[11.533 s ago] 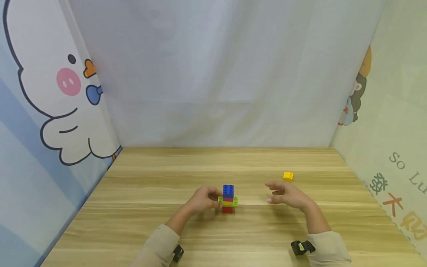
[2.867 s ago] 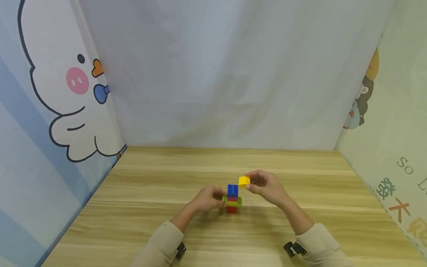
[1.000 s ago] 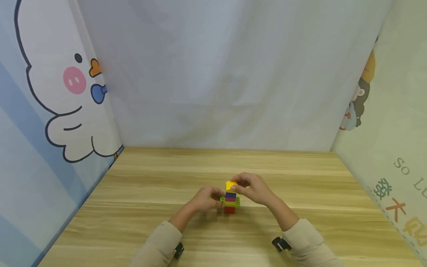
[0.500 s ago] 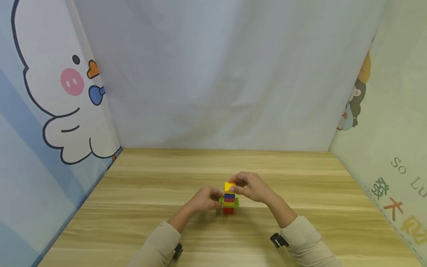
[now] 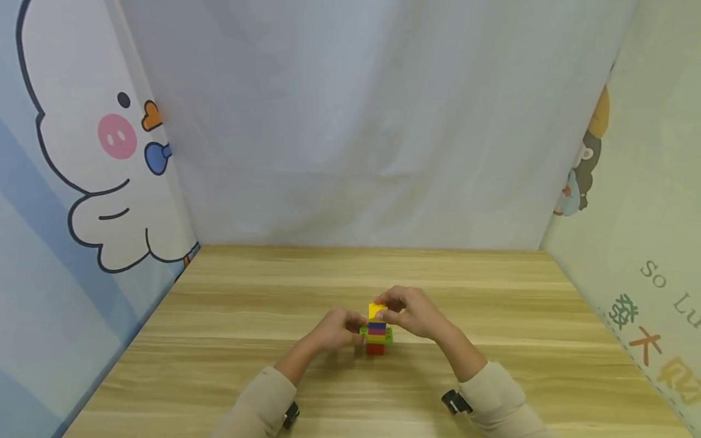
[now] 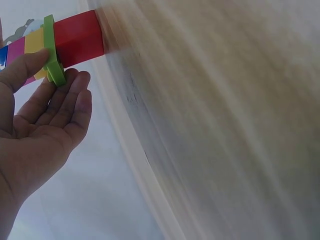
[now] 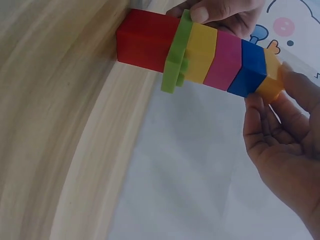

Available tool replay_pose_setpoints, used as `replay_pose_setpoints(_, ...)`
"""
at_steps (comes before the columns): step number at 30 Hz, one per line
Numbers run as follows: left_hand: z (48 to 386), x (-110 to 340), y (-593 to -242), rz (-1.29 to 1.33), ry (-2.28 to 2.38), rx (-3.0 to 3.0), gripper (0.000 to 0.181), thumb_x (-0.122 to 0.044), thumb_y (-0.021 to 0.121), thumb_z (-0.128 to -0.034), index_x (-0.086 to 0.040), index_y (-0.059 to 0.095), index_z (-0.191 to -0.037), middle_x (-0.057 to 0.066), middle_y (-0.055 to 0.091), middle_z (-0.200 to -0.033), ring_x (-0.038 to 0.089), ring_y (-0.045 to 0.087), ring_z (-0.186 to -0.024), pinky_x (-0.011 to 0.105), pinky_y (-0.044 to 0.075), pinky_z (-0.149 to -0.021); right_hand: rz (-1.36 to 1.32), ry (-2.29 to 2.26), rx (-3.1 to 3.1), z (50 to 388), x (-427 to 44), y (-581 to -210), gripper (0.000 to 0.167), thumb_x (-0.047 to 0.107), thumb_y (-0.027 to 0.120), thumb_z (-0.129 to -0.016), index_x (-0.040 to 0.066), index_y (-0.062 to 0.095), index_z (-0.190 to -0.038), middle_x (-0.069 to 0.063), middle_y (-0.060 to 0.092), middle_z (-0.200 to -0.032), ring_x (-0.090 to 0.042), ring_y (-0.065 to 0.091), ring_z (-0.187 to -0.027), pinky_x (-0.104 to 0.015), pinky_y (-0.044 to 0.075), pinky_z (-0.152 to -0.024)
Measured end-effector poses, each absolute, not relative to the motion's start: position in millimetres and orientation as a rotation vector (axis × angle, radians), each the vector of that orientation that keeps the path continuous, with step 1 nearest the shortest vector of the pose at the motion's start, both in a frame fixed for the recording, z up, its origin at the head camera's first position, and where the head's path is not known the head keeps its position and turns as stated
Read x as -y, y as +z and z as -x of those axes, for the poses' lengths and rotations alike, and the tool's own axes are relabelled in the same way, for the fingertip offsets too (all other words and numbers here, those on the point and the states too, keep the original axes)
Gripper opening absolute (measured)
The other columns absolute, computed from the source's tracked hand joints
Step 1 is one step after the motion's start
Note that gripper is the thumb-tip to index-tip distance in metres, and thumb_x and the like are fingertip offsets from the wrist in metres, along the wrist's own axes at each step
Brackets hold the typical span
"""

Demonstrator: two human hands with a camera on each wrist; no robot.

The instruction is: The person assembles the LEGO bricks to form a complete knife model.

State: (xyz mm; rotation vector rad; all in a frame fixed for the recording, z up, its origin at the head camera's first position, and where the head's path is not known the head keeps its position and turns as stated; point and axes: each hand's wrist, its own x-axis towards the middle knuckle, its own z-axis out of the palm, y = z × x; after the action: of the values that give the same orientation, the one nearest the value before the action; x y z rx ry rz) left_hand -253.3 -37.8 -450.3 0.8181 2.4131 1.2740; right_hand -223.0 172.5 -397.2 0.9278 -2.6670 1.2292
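A tower of toy building bricks stands upright on the table. From the bottom it has a red brick point(image 7: 147, 40), a wide green plate point(image 7: 176, 55), a yellow brick point(image 7: 201, 52), a magenta brick point(image 7: 225, 61) and a blue brick point(image 7: 247, 67). On top sits a yellow sloped brick point(image 5: 375, 312), which my right hand point(image 5: 413, 312) pinches between thumb and fingers. My left hand point(image 5: 336, 329) pinches the left end of the green plate, its thumb and fingers showing in the left wrist view.
The wooden table point(image 5: 246, 292) reaches back to a grey-white curtain point(image 5: 350, 121). Printed panels flank it: a cartoon bird point(image 5: 82, 134) on the left, lettering point(image 5: 646, 340) on the right. A black band point(image 5: 457, 402) is at my right wrist.
The yellow sloped brick lay on the table at the right; my right hand picked it up and brought it left onto the blue brick. My left hand has stayed at the tower.
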Motion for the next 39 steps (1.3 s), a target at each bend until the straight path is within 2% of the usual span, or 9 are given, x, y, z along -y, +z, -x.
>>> replay_pose_setpoints(11, 248.0, 39.8, -452.4, -0.843, 1.267, -2.404, 0.033, -0.004, 0.07, -0.0783, 0.007, 0.063, -0.108, 0.014, 0.065, -0.1, 0.024, 0.062, -0.088, 0.035, 0.051, -0.079, -0.926, 1.265, 2.626, 218.9, -172.1, -405.3, 0.024, 0.013, 0.067, -0.086, -0.001, 0.065, -0.106, -0.004, 0.065, -0.094, -0.011, 0.06, -0.075, -0.026, 0.051, -0.067)
replay_pose_setpoints(21, 241.6, 43.1, -459.0, -0.819, 1.316, -2.398, 0.031, -0.003, 0.068, -0.0804, 0.006, 0.063, -0.109, 0.009, 0.065, -0.097, 0.02, 0.06, -0.086, 0.035, 0.05, -0.077, -0.877, 1.331, 2.612, 215.8, -169.9, -413.3, 0.027, 0.018, 0.066, -0.088, 0.001, 0.065, -0.108, -0.005, 0.064, -0.098, -0.015, 0.06, -0.08, -0.028, 0.051, -0.071)
replay_pose_setpoints(32, 239.2, 38.2, -456.9, -0.788, 1.361, -2.389, 0.034, -0.003, 0.066, -0.0819, 0.007, 0.06, -0.114, 0.01, 0.066, -0.101, 0.02, 0.061, -0.089, 0.036, 0.05, -0.08, -0.768, 1.508, 2.552, 210.4, -174.5, -416.4, 0.029, 0.017, 0.064, -0.089, 0.001, 0.063, -0.113, -0.007, 0.062, -0.104, -0.017, 0.059, -0.085, -0.029, 0.05, -0.074)
replay_pose_setpoints(39, 240.7, 38.5, -452.4, -0.799, 1.364, -2.385, 0.034, -0.003, 0.066, -0.0816, 0.007, 0.061, -0.113, 0.011, 0.065, -0.101, 0.021, 0.061, -0.089, 0.036, 0.05, -0.08, -0.728, 1.484, 2.562, 210.0, -170.5, -412.0, 0.028, 0.01, 0.064, -0.089, -0.002, 0.062, -0.114, -0.011, 0.062, -0.106, -0.021, 0.059, -0.087, -0.031, 0.05, -0.076)
